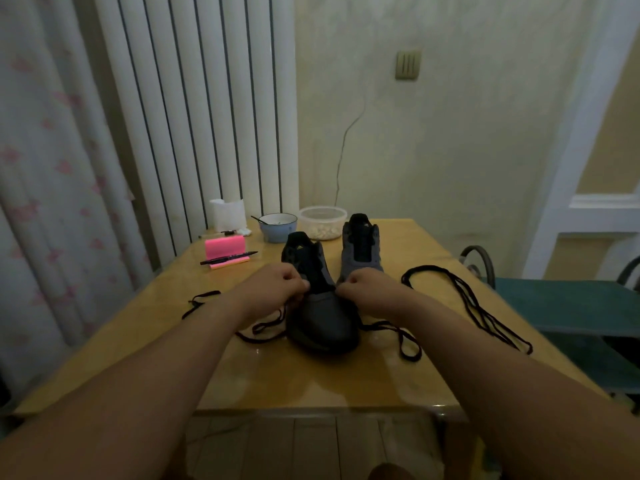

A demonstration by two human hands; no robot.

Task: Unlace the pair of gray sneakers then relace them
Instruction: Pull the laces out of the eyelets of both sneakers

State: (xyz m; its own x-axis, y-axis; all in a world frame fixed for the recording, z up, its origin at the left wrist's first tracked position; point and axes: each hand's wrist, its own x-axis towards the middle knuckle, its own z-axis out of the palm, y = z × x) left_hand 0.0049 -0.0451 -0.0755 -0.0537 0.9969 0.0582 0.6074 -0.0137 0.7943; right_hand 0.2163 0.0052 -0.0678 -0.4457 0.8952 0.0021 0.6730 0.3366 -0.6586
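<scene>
Both forearms are reaching forward over the bench [311,382], converging on the near gray sneaker [325,323], which is lying toe toward the viewer. The left hand [277,285] is sitting knuckles-up at the sneaker's left edge, fingers curled tight and pinching the black lace [401,341]. The right hand [365,289] is mirroring it at the right edge, fingers likewise closed on the same lace. Slack is trailing onto the bench on both sides of the toe. The second sneaker [362,251] is standing just behind, with a loose lace [476,306] lying to its right. Farther back, a pen [228,258] is resting on pink sticky notes [225,245], near a blue bowl [278,228] and a plastic container [322,223].
</scene>
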